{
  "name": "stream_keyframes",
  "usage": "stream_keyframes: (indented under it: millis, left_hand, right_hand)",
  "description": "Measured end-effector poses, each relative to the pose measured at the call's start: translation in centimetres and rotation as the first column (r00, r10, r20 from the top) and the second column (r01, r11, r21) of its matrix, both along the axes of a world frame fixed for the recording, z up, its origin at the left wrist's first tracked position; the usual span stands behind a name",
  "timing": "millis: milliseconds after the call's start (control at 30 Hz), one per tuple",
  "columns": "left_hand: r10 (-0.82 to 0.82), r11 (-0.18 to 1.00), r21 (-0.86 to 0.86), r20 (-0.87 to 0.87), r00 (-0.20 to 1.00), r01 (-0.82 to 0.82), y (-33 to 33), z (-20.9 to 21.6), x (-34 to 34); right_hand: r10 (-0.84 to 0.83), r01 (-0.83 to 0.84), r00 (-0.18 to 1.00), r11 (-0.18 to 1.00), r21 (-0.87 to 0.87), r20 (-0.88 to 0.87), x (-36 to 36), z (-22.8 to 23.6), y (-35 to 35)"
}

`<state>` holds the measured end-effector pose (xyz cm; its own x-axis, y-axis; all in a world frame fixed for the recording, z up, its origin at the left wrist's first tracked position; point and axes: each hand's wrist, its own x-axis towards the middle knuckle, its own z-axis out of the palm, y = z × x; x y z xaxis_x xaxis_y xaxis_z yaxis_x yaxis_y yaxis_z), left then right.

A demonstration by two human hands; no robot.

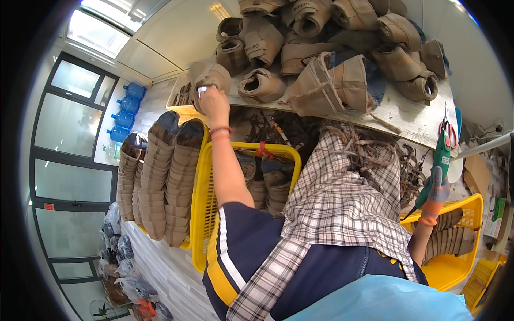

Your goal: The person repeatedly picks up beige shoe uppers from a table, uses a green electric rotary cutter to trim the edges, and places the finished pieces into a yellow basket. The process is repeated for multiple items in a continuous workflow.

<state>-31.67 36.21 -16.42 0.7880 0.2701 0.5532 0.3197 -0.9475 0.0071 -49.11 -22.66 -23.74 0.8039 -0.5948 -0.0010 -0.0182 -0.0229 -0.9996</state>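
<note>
left hand (214,104) closed on tan fabric shoe upper (213,80) at table's (407,120) left edge | right gloved hand (436,192) clasped round green electric cutter (441,158) | risk: heaped uppers (321,48) dislodged, cutter blade snagging checked apron (342,208)

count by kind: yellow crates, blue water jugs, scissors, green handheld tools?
Yellow crates: 3 (a fourth may show at the lower right edge)
Blue water jugs: 4
Scissors: 1
Green handheld tool, in the gloved right hand: 1
Total: 9

Right hand (436,193) fingers under glove
</note>
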Motion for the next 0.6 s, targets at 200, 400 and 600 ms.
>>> stream_keyframes:
  millis: [200, 400, 600]
  left_hand:
    - [0.0, 0.995, 0.101, -0.165, 0.986, 0.016, 8.3, -2.6, 5.8]
    - [-0.027, 0.965, -0.254, 0.164, 0.986, 0.069, 10.6, -8.1, 6.2]
    - [-0.051, 0.991, -0.12, 0.055, 0.997, 0.057, 13.7, -7.1, 9.5]
  right_hand:
    - [0.06, -0.063, 0.998, 0.992, -0.111, -0.035, -0.2, 0.2, 1.1]
    - [0.101, -0.108, 0.991, 0.99, -0.087, -0.084, -0.3, 0.0, 1.2]
    - [0.099, -0.104, 0.993, 0.99, -0.099, -0.061, -0.2, 0.1, 1.7]
